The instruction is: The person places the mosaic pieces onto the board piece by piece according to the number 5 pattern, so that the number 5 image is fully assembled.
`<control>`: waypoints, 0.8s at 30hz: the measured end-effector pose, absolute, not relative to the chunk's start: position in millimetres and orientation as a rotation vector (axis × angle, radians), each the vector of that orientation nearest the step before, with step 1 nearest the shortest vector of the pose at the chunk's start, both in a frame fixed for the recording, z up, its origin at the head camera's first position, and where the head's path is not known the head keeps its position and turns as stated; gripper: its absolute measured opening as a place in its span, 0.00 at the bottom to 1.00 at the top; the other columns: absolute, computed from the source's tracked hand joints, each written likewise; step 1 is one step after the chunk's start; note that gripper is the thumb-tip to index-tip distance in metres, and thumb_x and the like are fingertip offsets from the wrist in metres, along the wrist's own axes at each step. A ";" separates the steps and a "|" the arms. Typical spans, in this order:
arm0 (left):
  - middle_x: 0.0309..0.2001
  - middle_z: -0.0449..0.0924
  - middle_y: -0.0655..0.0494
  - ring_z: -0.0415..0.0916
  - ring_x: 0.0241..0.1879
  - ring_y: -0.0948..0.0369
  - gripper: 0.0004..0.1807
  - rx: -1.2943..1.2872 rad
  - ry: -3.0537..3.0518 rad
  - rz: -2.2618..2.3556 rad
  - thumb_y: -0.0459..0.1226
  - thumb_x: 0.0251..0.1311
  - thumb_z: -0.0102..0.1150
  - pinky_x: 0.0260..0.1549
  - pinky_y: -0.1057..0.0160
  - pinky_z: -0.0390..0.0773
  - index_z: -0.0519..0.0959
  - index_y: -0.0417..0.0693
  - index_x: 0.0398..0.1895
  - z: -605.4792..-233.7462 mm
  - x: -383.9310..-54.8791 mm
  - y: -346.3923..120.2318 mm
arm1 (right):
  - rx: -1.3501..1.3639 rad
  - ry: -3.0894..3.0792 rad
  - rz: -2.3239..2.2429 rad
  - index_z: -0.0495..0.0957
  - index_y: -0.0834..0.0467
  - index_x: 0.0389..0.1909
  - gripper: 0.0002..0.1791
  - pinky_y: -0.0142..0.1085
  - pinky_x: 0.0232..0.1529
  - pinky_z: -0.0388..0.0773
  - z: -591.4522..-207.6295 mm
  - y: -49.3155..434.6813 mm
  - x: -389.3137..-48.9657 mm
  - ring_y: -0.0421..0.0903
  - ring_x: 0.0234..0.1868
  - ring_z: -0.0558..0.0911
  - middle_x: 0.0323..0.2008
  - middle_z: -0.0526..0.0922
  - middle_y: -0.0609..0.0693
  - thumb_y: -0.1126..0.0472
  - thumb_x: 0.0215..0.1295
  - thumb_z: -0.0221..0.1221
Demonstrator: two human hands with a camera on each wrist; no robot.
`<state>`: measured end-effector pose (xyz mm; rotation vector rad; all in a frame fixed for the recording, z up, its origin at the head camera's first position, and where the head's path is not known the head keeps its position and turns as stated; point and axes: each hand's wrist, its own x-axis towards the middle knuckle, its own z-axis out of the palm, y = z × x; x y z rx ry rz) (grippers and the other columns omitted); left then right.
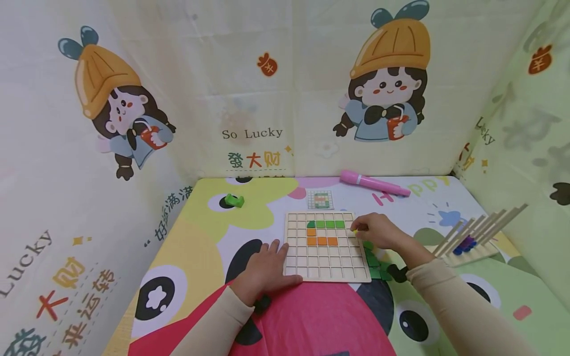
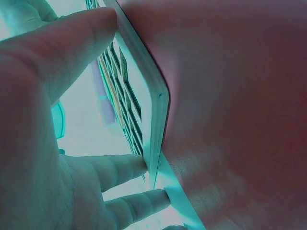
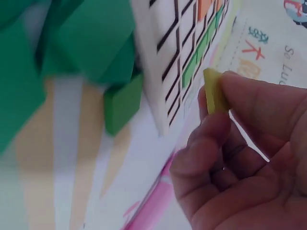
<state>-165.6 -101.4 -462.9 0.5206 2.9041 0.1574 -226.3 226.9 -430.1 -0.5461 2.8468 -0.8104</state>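
Note:
A wooden grid board (image 1: 327,267) lies on the table with a row of green tiles (image 1: 330,224) and several orange tiles (image 1: 321,241) in its cells. My right hand (image 1: 378,231) is above the board's right edge. In the right wrist view, its thumb and fingers pinch a small yellow tile (image 3: 216,92). My left hand (image 1: 267,269) rests at the board's left edge, fingers spread, thumb at the front left corner. The left wrist view shows the thumb and fingers touching the board's rim (image 2: 156,110). Loose green pieces (image 1: 377,264) lie along the board's right side, partly under my right forearm.
Behind the board lies a small printed pattern card (image 1: 320,200), with a pink marker (image 1: 375,183) to its right. A bright green piece (image 1: 234,200) sits at the back left. On the right stands a wooden rack with upright rods (image 1: 483,232), holding purple and blue pieces.

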 end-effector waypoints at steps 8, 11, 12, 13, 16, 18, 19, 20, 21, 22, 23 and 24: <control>0.75 0.65 0.45 0.65 0.71 0.44 0.56 0.515 2.907 0.160 0.68 0.51 0.67 0.55 0.44 0.82 0.65 0.49 0.78 -464.3 -166.8 -101.6 | -0.571 2.797 -0.865 0.85 0.60 0.45 0.07 0.42 0.43 0.80 -439.3 202.0 -234.1 0.43 0.38 0.82 0.36 0.88 0.48 0.66 0.69 0.63; 0.75 0.65 0.45 0.65 0.70 0.44 0.56 0.517 2.906 0.162 0.68 0.51 0.67 0.55 0.45 0.82 0.65 0.49 0.78 -464.2 -166.9 -101.1 | -0.570 2.786 -0.833 0.86 0.59 0.43 0.07 0.42 0.41 0.80 -443.3 196.1 -236.5 0.43 0.38 0.81 0.35 0.87 0.47 0.68 0.69 0.63; 0.75 0.65 0.45 0.65 0.70 0.44 0.56 0.517 2.906 0.163 0.68 0.51 0.67 0.55 0.45 0.82 0.65 0.49 0.78 -464.1 -167.0 -100.8 | -0.564 2.788 -0.819 0.87 0.58 0.43 0.07 0.41 0.41 0.80 -444.6 194.6 -237.3 0.43 0.37 0.81 0.35 0.87 0.47 0.68 0.69 0.62; 0.75 0.65 0.45 0.65 0.70 0.44 0.56 0.516 2.906 0.162 0.68 0.50 0.67 0.55 0.45 0.82 0.65 0.49 0.78 -463.9 -167.0 -100.6 | -0.560 2.791 -0.802 0.87 0.58 0.42 0.07 0.41 0.41 0.80 -445.7 193.4 -238.0 0.43 0.37 0.80 0.35 0.87 0.47 0.68 0.69 0.63; 0.75 0.65 0.45 0.65 0.70 0.44 0.56 0.511 2.903 0.164 0.68 0.50 0.68 0.56 0.44 0.82 0.65 0.49 0.78 -463.4 -166.9 -100.1 | -0.554 2.807 -0.744 0.88 0.56 0.41 0.08 0.41 0.41 0.78 -448.5 191.1 -240.2 0.43 0.35 0.78 0.35 0.87 0.47 0.68 0.68 0.63; 0.75 0.65 0.45 0.65 0.71 0.44 0.56 0.509 2.901 0.165 0.68 0.50 0.68 0.56 0.44 0.82 0.65 0.49 0.78 -463.0 -166.8 -100.1 | -0.539 2.816 -0.716 0.88 0.55 0.40 0.08 0.40 0.41 0.78 -450.1 190.1 -241.6 0.43 0.35 0.77 0.35 0.87 0.46 0.68 0.68 0.63; 0.75 0.65 0.45 0.65 0.71 0.44 0.56 0.510 2.901 0.165 0.68 0.50 0.68 0.56 0.44 0.82 0.65 0.49 0.78 -462.9 -166.7 -100.1 | -0.541 2.819 -0.707 0.88 0.55 0.40 0.08 0.41 0.41 0.78 -450.6 190.0 -242.0 0.43 0.35 0.77 0.35 0.87 0.46 0.68 0.68 0.63; 0.75 0.64 0.45 0.65 0.71 0.44 0.56 0.507 2.899 0.168 0.68 0.50 0.68 0.57 0.44 0.81 0.65 0.49 0.79 -462.7 -166.7 -100.2 | -0.544 2.822 -0.700 0.89 0.55 0.40 0.08 0.41 0.41 0.78 -451.1 190.0 -242.3 0.43 0.34 0.77 0.34 0.87 0.46 0.68 0.67 0.63; 0.76 0.64 0.45 0.64 0.71 0.44 0.56 0.505 2.898 0.170 0.67 0.50 0.68 0.57 0.43 0.81 0.65 0.49 0.79 -462.5 -166.7 -100.3 | -0.546 2.825 -0.700 0.89 0.55 0.40 0.08 0.41 0.41 0.78 -451.6 189.9 -242.4 0.43 0.34 0.78 0.33 0.87 0.46 0.68 0.67 0.63; 0.76 0.64 0.45 0.64 0.72 0.44 0.56 0.501 2.896 0.173 0.67 0.50 0.68 0.57 0.43 0.81 0.65 0.49 0.79 -462.3 -166.7 -100.4 | -0.553 2.827 -0.698 0.89 0.55 0.40 0.08 0.41 0.42 0.79 -452.1 189.8 -242.5 0.43 0.35 0.78 0.33 0.87 0.46 0.68 0.67 0.63; 0.76 0.64 0.45 0.64 0.72 0.43 0.56 0.497 2.895 0.175 0.67 0.50 0.68 0.58 0.43 0.81 0.65 0.49 0.79 -462.2 -166.8 -100.6 | -0.557 2.829 -0.698 0.89 0.55 0.40 0.08 0.42 0.42 0.79 -452.6 189.5 -242.5 0.43 0.35 0.79 0.33 0.87 0.46 0.68 0.66 0.63; 0.76 0.64 0.44 0.63 0.72 0.43 0.56 0.493 2.894 0.176 0.67 0.50 0.68 0.58 0.43 0.80 0.64 0.49 0.79 -462.2 -166.9 -100.8 | -0.565 2.833 -0.695 0.89 0.55 0.40 0.08 0.42 0.42 0.80 -453.1 189.2 -242.4 0.43 0.35 0.80 0.33 0.87 0.46 0.68 0.66 0.63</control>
